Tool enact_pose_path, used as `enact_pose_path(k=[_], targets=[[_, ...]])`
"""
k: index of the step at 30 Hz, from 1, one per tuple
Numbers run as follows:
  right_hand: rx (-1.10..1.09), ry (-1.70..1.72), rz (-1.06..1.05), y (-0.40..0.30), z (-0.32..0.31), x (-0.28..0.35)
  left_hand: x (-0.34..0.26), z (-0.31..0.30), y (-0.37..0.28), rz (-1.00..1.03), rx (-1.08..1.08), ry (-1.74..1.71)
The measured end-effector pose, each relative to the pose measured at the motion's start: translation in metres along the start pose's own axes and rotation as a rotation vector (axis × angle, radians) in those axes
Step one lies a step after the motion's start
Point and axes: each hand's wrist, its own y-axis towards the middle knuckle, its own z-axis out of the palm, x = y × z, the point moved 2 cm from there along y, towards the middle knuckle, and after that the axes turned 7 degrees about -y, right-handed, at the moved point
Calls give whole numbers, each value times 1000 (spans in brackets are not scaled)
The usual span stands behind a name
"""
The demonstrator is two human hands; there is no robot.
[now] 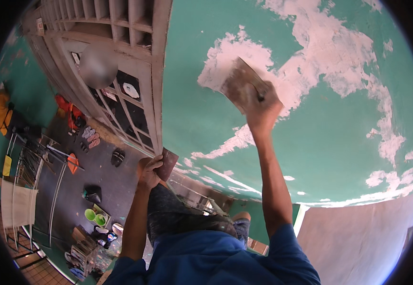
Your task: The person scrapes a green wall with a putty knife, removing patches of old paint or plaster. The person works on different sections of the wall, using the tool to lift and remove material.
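My right hand (265, 114) grips a flat rectangular scraper or trowel (240, 83), its blade slightly blurred. The blade lies over a broad patch of whitish filler (224, 53) on the green wall (206, 121). More filler (342, 53) runs in irregular bands up and to the right, and a thinner streak reaches down past my forearm. Lower down, near the corner of the door frame, my left hand (151, 172) holds a small flat brown plate (167, 164). Whether its edge touches the wall I cannot tell.
A wooden frame with glass panes (135, 110) borders the wall on the left. On the dark floor far below lie sandals (118, 157), a black bag (93, 193) and green containers (100, 219). Metal tube racks (56, 199) stand at left. A pale surface (356, 238) spreads lower right.
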Motion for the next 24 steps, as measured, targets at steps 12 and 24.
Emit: enact_pose_path(k=[12, 24], targets=[[183, 97, 97, -11, 3, -10, -2, -2, 1, -4, -38, -36], [-42, 302, 90, -35, -1, -41, -1, 7, 0, 3, -14, -60]])
